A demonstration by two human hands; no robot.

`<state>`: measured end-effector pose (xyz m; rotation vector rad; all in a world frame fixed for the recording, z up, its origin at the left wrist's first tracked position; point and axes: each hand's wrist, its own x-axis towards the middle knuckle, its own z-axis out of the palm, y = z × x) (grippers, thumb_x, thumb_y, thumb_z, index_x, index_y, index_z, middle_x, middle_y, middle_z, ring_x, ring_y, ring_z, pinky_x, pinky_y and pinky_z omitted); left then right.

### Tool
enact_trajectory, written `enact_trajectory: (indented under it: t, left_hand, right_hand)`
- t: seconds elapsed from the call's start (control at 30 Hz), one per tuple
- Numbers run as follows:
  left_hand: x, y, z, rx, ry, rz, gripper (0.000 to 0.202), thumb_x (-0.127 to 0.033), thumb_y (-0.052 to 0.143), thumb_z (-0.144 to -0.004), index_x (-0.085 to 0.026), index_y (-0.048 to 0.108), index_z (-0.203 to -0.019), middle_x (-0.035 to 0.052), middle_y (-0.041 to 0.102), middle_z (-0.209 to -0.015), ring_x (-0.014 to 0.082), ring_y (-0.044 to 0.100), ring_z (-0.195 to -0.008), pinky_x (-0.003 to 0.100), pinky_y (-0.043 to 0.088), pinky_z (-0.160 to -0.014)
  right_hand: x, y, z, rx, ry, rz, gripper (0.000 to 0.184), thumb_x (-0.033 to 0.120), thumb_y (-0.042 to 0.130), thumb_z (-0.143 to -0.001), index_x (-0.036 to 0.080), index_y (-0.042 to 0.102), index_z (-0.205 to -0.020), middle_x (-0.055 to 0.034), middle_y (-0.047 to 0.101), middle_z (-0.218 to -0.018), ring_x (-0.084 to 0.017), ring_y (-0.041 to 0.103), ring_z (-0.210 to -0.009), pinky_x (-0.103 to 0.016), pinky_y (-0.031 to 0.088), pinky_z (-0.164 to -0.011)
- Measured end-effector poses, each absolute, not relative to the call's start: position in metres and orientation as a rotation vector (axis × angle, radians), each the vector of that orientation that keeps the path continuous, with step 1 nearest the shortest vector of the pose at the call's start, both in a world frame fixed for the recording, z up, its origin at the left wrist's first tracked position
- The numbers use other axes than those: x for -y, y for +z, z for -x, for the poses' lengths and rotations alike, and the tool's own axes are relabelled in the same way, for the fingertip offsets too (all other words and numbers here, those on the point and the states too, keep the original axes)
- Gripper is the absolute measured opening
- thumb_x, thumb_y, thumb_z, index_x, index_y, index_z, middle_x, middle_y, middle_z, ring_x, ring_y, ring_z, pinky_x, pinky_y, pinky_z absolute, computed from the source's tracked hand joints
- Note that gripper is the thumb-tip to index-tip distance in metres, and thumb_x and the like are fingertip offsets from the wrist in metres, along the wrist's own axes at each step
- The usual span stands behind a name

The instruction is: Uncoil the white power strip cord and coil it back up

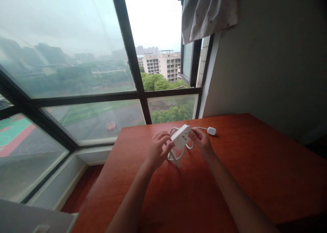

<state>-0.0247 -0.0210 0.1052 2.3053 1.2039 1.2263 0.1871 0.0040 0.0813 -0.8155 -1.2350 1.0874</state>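
One smooth white boxy power strip (181, 136) gripped between left hand (157, 152) and right hand (202, 142)

The white rectangular plastic power strip (181, 136) sits held between the left hand (158, 151) and right hand (203, 141), over the far part of the reddish-brown wooden worktop (255, 171). Its looped white cord (175, 155) hangs underneath, touching the worktop, and the small white plug (211, 131) lies just right of the right hand. There's a dark-framed glass window (76, 73) behind and to the left, and a grey wall (268, 62) on the right.
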Motion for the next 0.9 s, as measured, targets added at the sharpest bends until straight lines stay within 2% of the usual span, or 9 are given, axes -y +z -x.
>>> enact_trajectory:
  t: [0.1, 0.2, 0.3, 0.43, 0.6, 0.77, 0.9]
  left_hand:
    - [0.015, 0.101, 0.038, -1.319, 1.181, -2.271, 0.038, -0.041, 0.045, -0.093, -0.02, 0.061, -0.066, 0.0052, 0.058, -0.073, 0.019, 0.054, -0.074, 0.03, 0.041, -0.075]
    - [0.007, 0.095, 0.054, -1.528, 1.239, -2.132, 0.041, -0.04, 0.045, -0.092, -0.019, 0.055, -0.058, 0.0017, 0.05, -0.06, 0.0166, 0.048, -0.062, 0.027, 0.036, -0.063]
    - [0.002, 0.091, 0.061, -1.681, 1.28, -2.058, 0.036, -0.038, 0.044, -0.092, -0.019, 0.06, -0.067, 0.0028, 0.056, -0.066, 0.0179, 0.052, -0.067, 0.027, 0.037, -0.065]
    - [0.003, 0.09, 0.054, -1.703, 1.385, -2.102, 0.029, -0.04, 0.047, -0.093, -0.019, 0.065, -0.084, 0.007, 0.062, -0.087, 0.0218, 0.057, -0.086, 0.031, 0.043, -0.08]
    - [0.005, 0.088, 0.041, -1.525, 1.46, -2.082, 0.026, -0.038, 0.048, -0.093, -0.02, 0.065, -0.102, 0.0104, 0.061, -0.109, 0.024, 0.056, -0.106, 0.035, 0.042, -0.094]
    - [-0.001, 0.088, 0.028, -1.385, 1.419, -2.054, 0.029, -0.035, 0.046, -0.094, -0.021, 0.064, -0.113, 0.0109, 0.062, -0.117, 0.0242, 0.056, -0.111, 0.036, 0.042, -0.097]
    - [-0.024, 0.091, 0.003, -1.202, 1.281, -2.134, 0.027, -0.029, 0.046, -0.093, -0.021, 0.068, -0.106, 0.01, 0.067, -0.111, 0.0226, 0.061, -0.101, 0.033, 0.044, -0.092]
  right_hand:
    - [-0.017, 0.074, -0.2, 0.928, 1.029, 0.81, 0.034, 0.047, 0.071, -0.077, 0.017, 0.068, -0.091, -0.0038, 0.072, -0.086, -0.018, 0.065, -0.08, -0.027, 0.05, -0.072]
    - [-0.031, 0.068, -0.218, 0.675, 1.063, 0.756, 0.03, 0.042, 0.076, -0.074, 0.016, 0.066, -0.084, -0.0034, 0.071, -0.081, -0.016, 0.066, -0.074, -0.025, 0.052, -0.065]
    - [-0.038, 0.063, -0.232, 0.573, 1.166, 0.752, 0.024, 0.034, 0.077, -0.074, 0.015, 0.065, -0.083, -0.0039, 0.072, -0.08, -0.016, 0.067, -0.071, -0.026, 0.054, -0.063]
    - [-0.042, 0.058, -0.24, 0.46, 1.246, 0.789, 0.013, 0.025, 0.071, -0.079, 0.015, 0.066, -0.084, -0.0024, 0.073, -0.075, -0.014, 0.067, -0.062, -0.023, 0.055, -0.058]
    - [-0.049, 0.046, -0.253, 0.358, 1.303, 0.848, 0.01, 0.025, 0.061, -0.086, 0.015, 0.065, -0.086, -0.0031, 0.072, -0.069, -0.015, 0.069, -0.06, -0.023, 0.056, -0.055]
    - [-0.055, 0.033, -0.265, 0.332, 1.336, 0.86, 0.014, 0.031, 0.057, -0.088, 0.018, 0.063, -0.086, -0.002, 0.072, -0.066, -0.016, 0.069, -0.056, -0.027, 0.058, -0.054]
    - [-0.057, 0.029, -0.266, 0.352, 1.315, 0.828, 0.016, 0.033, 0.055, -0.089, 0.019, 0.062, -0.085, -0.0013, 0.072, -0.067, -0.016, 0.068, -0.056, -0.028, 0.058, -0.053]
